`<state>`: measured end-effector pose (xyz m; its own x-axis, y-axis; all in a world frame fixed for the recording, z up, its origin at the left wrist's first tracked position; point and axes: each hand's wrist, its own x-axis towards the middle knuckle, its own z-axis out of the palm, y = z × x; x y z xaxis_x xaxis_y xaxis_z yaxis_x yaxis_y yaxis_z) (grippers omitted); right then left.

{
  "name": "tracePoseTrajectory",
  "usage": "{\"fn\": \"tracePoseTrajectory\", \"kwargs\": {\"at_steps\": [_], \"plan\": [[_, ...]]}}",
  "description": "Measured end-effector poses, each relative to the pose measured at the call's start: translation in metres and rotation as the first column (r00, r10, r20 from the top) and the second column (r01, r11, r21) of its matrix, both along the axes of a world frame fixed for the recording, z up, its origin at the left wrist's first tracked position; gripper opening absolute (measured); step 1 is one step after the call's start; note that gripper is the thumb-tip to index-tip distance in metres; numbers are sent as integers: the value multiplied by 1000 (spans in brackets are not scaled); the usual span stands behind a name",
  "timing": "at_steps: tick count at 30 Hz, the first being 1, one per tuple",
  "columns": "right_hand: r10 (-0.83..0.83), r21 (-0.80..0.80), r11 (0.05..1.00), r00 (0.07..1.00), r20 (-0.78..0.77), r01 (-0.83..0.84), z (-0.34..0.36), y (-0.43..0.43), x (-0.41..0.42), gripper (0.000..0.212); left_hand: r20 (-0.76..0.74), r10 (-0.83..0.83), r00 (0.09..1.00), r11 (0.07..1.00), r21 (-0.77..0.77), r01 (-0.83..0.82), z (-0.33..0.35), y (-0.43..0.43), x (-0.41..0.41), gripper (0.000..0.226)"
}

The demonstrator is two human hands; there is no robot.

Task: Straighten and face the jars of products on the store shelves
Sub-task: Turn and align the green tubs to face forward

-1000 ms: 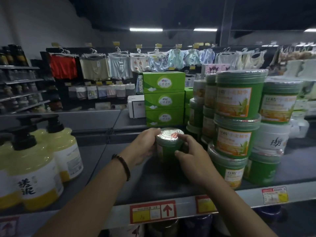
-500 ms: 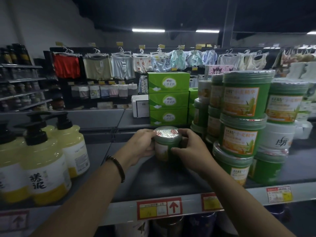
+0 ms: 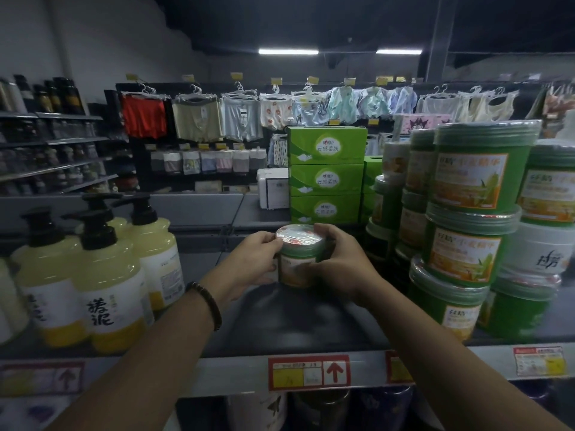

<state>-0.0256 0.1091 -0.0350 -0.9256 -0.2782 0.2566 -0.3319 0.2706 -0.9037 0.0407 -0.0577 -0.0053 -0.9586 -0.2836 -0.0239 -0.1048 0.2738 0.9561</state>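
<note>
Head view: a dark grey store shelf point(image 3: 280, 325) runs across the frame. Its pale front rail carries a red-and-yellow price tag with an upward arrow point(image 3: 309, 372). The room is dim, lit by two white ceiling strip lights point(image 3: 288, 51). Underwear on white hangers point(image 3: 199, 119) lines the far wall.

On the left of the shelf stand pale yellow pump bottles with black heads point(image 3: 109, 281). At the back sit three stacked green cartons point(image 3: 325, 175), and on the right large green lidded tubs with orange labels point(image 3: 466, 181) are piled three high.

The small green jar with a shiny film-wrapped lid point(image 3: 298, 256) stands upright on the shelf, in front of the cartons and between the bottles and the tubs. The left hand point(image 3: 255, 259), with a dark beaded bracelet point(image 3: 207, 303) on its wrist, grips the jar's left side with curled fingers and its thumb at the lid rim. The right hand point(image 3: 342, 262) wraps the right side, its fingers curled over the far edge of the lid.

A second ago the jar's near side was plain dark green. Half a second ago a pale label edge showed at its left. The orange-and-white label now faces the front. Both hands have stayed on the jar throughout.
</note>
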Motion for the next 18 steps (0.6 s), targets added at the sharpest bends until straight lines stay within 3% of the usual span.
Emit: {"fn": "tracePoseTrajectory", "kwargs": {"at_steps": [13,18], "plan": [[78,87,994,996,-51,-73,0,-47,-10,93,2,108,994,987,117,-108,-3,-38,20,25],[88,124,989,993,-79,-78,2,-62,-9,85,-8,146,989,959,246,-140,0,-43,26,52]]}}
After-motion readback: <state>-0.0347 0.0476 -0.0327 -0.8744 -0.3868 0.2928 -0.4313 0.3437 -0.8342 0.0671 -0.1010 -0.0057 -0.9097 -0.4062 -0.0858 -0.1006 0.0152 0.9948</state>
